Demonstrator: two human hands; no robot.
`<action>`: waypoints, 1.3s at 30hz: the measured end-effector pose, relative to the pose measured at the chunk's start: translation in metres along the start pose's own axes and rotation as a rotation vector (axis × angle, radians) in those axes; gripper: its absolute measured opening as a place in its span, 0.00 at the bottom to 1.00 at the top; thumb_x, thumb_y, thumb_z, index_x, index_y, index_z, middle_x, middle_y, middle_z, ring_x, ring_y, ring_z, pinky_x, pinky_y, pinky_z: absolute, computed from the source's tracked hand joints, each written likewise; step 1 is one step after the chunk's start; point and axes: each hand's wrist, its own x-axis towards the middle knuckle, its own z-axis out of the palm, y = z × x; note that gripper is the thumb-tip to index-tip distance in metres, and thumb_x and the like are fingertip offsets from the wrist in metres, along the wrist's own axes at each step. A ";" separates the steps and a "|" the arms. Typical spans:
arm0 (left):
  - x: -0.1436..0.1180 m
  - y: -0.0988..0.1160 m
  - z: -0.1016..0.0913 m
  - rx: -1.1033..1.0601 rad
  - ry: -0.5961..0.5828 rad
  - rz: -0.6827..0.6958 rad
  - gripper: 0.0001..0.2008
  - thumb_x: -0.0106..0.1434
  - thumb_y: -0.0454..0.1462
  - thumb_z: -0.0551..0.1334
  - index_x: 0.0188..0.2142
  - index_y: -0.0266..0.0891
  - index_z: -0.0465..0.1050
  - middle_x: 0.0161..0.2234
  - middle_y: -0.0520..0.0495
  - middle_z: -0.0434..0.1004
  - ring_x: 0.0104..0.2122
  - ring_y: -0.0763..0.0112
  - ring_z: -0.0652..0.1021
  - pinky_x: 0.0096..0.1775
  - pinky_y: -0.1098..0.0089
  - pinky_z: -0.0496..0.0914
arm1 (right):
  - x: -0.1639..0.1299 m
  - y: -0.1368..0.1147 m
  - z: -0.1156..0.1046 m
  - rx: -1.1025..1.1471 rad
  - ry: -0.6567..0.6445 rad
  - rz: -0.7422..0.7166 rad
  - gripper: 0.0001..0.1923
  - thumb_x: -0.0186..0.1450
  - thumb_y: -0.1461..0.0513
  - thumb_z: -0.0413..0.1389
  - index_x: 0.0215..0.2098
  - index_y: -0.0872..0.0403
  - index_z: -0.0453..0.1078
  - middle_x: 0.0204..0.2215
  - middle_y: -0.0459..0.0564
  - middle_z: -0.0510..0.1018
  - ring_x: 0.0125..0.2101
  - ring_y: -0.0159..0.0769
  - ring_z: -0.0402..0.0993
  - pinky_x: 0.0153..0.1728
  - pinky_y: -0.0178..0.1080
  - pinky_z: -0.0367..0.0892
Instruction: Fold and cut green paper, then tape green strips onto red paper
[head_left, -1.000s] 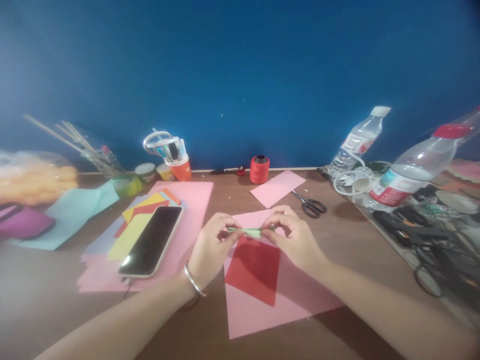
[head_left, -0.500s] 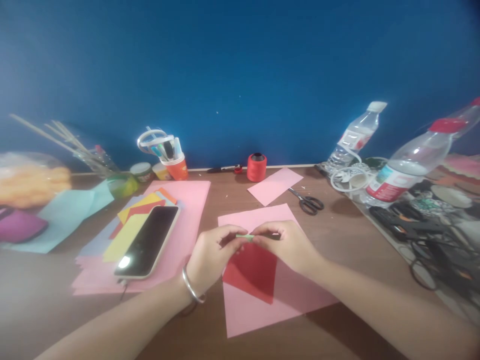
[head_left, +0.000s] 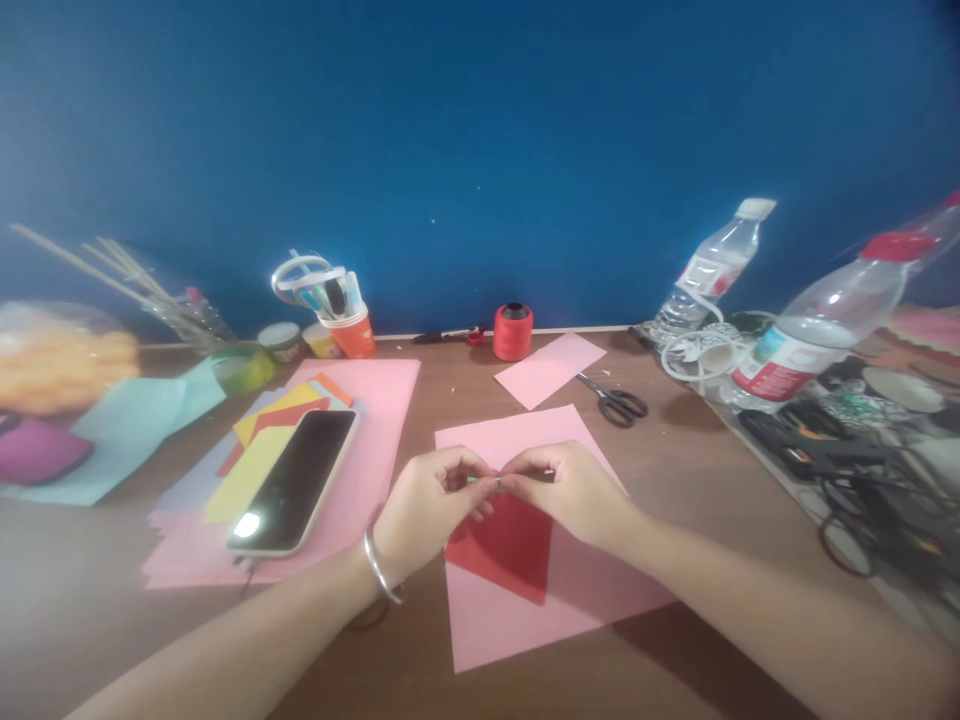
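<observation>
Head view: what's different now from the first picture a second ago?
The left hand and right hand have drawn together and a little nearer the person, their fingertips now almost meeting. The green paper between them is mostly hidden now. Nothing was visibly let go. The red paper, scissors and phone stayed put.

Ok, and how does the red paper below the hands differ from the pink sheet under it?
The red paper is deep red, while the pink sheet is pale pink. The red paper is plainly smaller than the pink sheet. The red paper lies on the pink sheet, whereas the pink sheet rests on the brown table. Both lie flat and are partly hidden from view.
</observation>
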 end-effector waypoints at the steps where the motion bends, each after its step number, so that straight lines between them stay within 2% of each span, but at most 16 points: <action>1: 0.001 -0.001 0.000 -0.018 -0.002 -0.022 0.09 0.56 0.40 0.61 0.30 0.36 0.69 0.21 0.48 0.74 0.21 0.71 0.75 0.20 0.74 0.68 | 0.001 0.001 -0.001 0.002 -0.002 0.002 0.08 0.59 0.61 0.54 0.26 0.53 0.74 0.26 0.44 0.79 0.27 0.32 0.72 0.28 0.32 0.63; 4: 0.004 -0.003 -0.002 -0.083 -0.012 -0.075 0.09 0.55 0.40 0.62 0.29 0.36 0.68 0.20 0.48 0.73 0.19 0.71 0.73 0.15 0.76 0.64 | 0.003 0.004 -0.005 -0.006 0.000 0.002 0.07 0.58 0.60 0.55 0.27 0.54 0.75 0.26 0.44 0.79 0.28 0.33 0.72 0.29 0.32 0.63; 12: 0.005 -0.002 -0.004 -0.104 -0.022 -0.093 0.07 0.55 0.38 0.61 0.29 0.35 0.68 0.20 0.48 0.72 0.19 0.72 0.72 0.15 0.76 0.65 | 0.004 0.007 -0.008 -0.039 0.007 0.000 0.08 0.59 0.60 0.54 0.26 0.54 0.74 0.24 0.44 0.78 0.26 0.32 0.71 0.28 0.32 0.62; 21: 0.001 -0.002 -0.001 0.057 -0.006 -0.034 0.07 0.56 0.38 0.60 0.29 0.36 0.73 0.21 0.49 0.73 0.20 0.73 0.73 0.21 0.75 0.67 | 0.000 0.001 0.003 -0.025 0.022 -0.075 0.06 0.58 0.64 0.54 0.26 0.54 0.73 0.25 0.44 0.78 0.28 0.31 0.72 0.29 0.30 0.63; 27: 0.005 -0.002 -0.004 -0.020 0.052 -0.050 0.06 0.55 0.37 0.60 0.28 0.35 0.72 0.20 0.49 0.74 0.21 0.72 0.75 0.24 0.73 0.69 | 0.005 0.009 -0.003 -0.030 0.129 -0.046 0.05 0.56 0.65 0.55 0.25 0.55 0.73 0.23 0.44 0.77 0.22 0.29 0.67 0.23 0.31 0.60; 34: 0.007 -0.002 -0.007 -0.113 0.058 -0.035 0.06 0.55 0.36 0.60 0.26 0.34 0.70 0.22 0.49 0.75 0.20 0.76 0.73 0.25 0.75 0.68 | 0.008 0.019 -0.009 0.160 0.128 0.074 0.06 0.56 0.62 0.54 0.25 0.57 0.71 0.21 0.45 0.74 0.21 0.29 0.67 0.24 0.32 0.63; 39: 0.008 -0.001 -0.006 -0.101 0.039 -0.062 0.03 0.54 0.35 0.60 0.27 0.35 0.69 0.21 0.50 0.74 0.20 0.76 0.73 0.24 0.75 0.67 | 0.009 0.019 -0.009 0.243 0.106 0.062 0.06 0.56 0.62 0.55 0.26 0.57 0.70 0.21 0.46 0.73 0.21 0.29 0.67 0.25 0.33 0.63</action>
